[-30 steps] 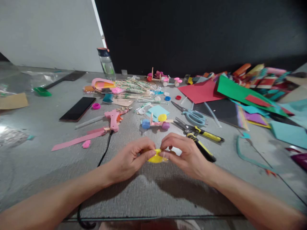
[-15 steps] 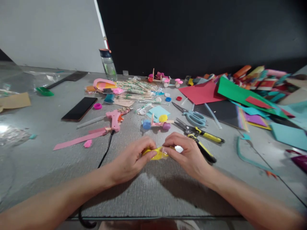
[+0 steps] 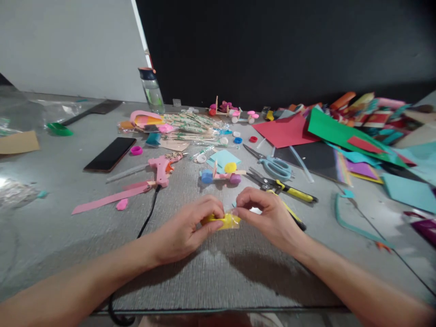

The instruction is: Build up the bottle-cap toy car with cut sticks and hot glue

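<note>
Between thumb and fingers, my left hand (image 3: 199, 222) grips a small clear packet of yellow modelling clay (image 3: 230, 221) just above the table. My right hand (image 3: 264, 213) is closed in a pinch at the packet's right edge, on the clear wrapper. Exactly how much film it holds is hard to see. Just beyond my hands stands a little craft stick car (image 3: 223, 176) with a blue and a purple bottle-cap wheel and a yellow lump on it. Yellow-handled pliers (image 3: 293, 190) lie right beside my right hand, partly hidden behind it.
Left of my hands lie a pink glue gun (image 3: 161, 170) with its black cord, a pink strip (image 3: 109, 200) and a phone (image 3: 109, 154). Scissors (image 3: 275, 167), coloured paper (image 3: 286, 129) and a coping saw (image 3: 344, 218) lie to the right. A water bottle (image 3: 152, 93) stands behind.
My right hand has shifted slightly right and up along the packet, uncovering more of the yellow clay and clear film. My left hand keeps its hold. The whole view has moved a little.
</note>
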Tool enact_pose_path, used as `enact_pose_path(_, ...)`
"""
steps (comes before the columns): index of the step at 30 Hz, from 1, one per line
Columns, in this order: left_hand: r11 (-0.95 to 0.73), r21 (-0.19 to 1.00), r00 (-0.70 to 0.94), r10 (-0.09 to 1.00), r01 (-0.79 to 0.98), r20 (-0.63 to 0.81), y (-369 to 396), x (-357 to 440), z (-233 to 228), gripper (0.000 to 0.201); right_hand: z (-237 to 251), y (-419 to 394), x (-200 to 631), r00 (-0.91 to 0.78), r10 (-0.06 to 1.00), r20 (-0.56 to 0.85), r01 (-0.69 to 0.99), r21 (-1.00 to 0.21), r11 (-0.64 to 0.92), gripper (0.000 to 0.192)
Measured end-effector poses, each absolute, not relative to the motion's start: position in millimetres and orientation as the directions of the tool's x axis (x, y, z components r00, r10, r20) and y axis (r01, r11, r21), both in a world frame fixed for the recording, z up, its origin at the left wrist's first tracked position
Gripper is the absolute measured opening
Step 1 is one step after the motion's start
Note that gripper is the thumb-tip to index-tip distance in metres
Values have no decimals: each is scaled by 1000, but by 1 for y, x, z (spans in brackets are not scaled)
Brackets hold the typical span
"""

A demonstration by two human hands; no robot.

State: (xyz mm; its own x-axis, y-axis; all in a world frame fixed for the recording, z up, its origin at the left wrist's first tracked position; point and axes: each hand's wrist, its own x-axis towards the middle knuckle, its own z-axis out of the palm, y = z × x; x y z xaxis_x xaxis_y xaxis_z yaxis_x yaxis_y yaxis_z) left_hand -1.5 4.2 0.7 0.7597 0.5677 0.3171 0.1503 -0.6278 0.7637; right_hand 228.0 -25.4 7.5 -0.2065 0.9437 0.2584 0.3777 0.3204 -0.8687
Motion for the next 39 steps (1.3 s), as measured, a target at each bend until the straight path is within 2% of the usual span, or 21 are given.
enact_pose_path(4, -614, 771, 691, 632, 169, 351, 2, 0, 2, 8, 6, -27, 231, -331, 826, 456, 416, -715, 562, 9)
enact_pose_path(9, -627, 768, 689, 616, 134, 382, 3, 2, 2, 9, -1, -28, 229, -416, 767, 489, 437, -632, 640, 17)
enact_pose_path(16, -620, 771, 631, 658, 147, 410, 1, 2, -2, 9, 1, -26, 223, -425, 836, 348, 480, -696, 534, 9)
enact_pose_path(20, -591, 791, 549, 720, 161, 426, 2, 4, -1, 8, 0, -27, 221, -395, 835, 383, 466, -700, 542, 8)
enact_pose_path(24, -534, 836, 543, 742, 125, 393, 3, 7, -6, 6, -3, -30, 216, -390, 841, 376, 477, -698, 534, 6)
enact_pose_path(27, -511, 851, 547, 749, 118, 374, 2, 8, -10, 5, -2, -30, 212, -352, 890, 289, 532, -721, 444, 4)
enact_pose_path(31, -531, 840, 539, 744, 117, 395, 1, 9, -9, 3, 7, -29, 213, -350, 918, 185, 606, -703, 373, 13)
enact_pose_path(34, -523, 840, 507, 768, 144, 392, 2, 8, -6, 4, 15, -30, 218, -368, 908, 202, 610, -685, 399, 14)
enact_pose_path(39, -497, 853, 513, 779, 156, 360, 4, 8, -6, 3, 8, -30, 218, -306, 928, 213, 571, -739, 358, 8)
